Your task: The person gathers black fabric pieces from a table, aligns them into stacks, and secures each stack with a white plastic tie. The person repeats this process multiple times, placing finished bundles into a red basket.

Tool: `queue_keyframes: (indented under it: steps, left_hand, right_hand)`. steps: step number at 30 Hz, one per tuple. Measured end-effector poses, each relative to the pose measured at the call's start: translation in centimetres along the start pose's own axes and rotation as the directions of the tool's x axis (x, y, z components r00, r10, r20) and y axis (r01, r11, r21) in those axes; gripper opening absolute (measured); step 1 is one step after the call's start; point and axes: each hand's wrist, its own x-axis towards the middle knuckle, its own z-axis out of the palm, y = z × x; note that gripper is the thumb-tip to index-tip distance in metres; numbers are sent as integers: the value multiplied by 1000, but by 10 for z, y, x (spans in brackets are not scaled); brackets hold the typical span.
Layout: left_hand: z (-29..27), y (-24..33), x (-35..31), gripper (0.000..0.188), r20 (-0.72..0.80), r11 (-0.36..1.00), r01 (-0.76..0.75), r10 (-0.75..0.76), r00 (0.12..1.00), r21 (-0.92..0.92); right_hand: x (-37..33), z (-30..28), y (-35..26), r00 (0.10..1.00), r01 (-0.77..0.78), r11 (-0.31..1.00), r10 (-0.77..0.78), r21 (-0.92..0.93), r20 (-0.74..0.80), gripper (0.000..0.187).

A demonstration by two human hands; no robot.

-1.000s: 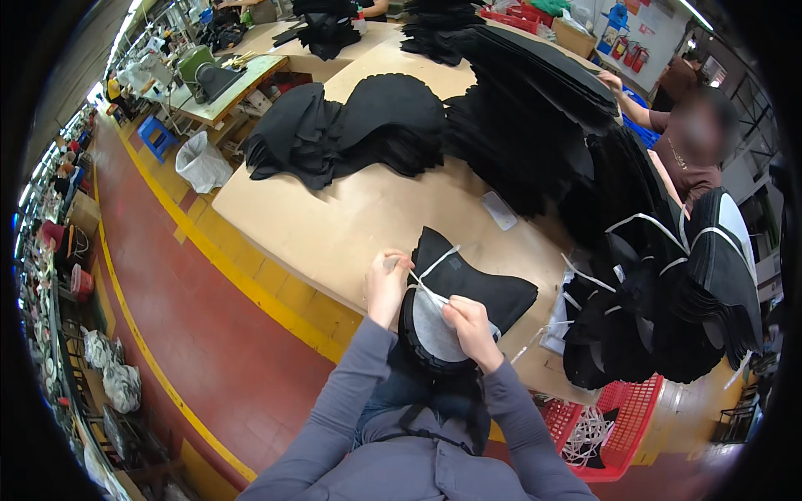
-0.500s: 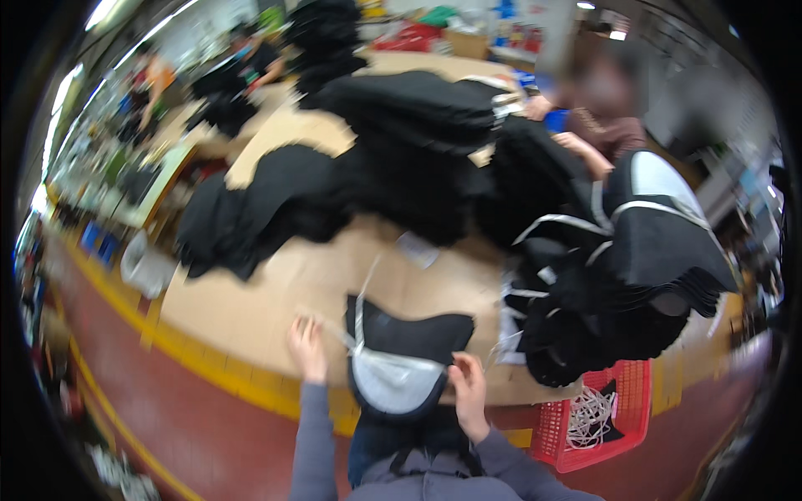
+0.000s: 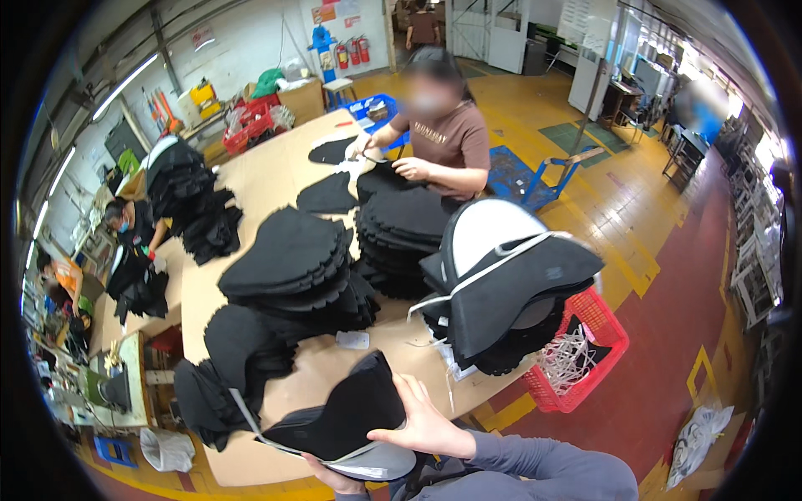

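Note:
Close in front of me is a black fabric piece (image 3: 347, 413) with a pale grey, rounded lower part (image 3: 378, 462). A white tape (image 3: 244, 409) runs along the seam between them, and its loose end sticks out to the left. My right hand (image 3: 428, 424) grips the piece's right side, thumb across the front and the other fingers at its edge. At the lower left edge my left hand (image 3: 332, 478) is closed on the same piece, much of it hidden beneath. The piece is tilted and held up at the table's near edge.
Stacks of black fabric pieces (image 3: 288, 259) cover the table (image 3: 276, 167). A taller pile with white tapes (image 3: 510, 288) stands at the right, beside a red basket (image 3: 597, 376) of white tapes. Across the table a co-worker (image 3: 447, 134) handles black pieces. A blue trolley (image 3: 522, 179) stands behind.
My view has swung to the right. The fabric piece has been raised and tilted. My left hand has gone from beside the tape to the piece's lower edge; my right hand now grips farther over its front.

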Motion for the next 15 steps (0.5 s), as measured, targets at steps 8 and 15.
queue_keyframes:
  steps: [8, 15]
  left_hand:
    - [232, 105, 13, 55, 414, 927, -248, 116, 903, 280]
    - [344, 8, 42, 102, 393, 873, 466, -483, 782, 144]
  right_hand:
    - [50, -225, -141, 895, 336, 941, -304, 46, -328, 94]
    - [94, -343, -9, 945, -189, 970, 222, 153, -242, 73]
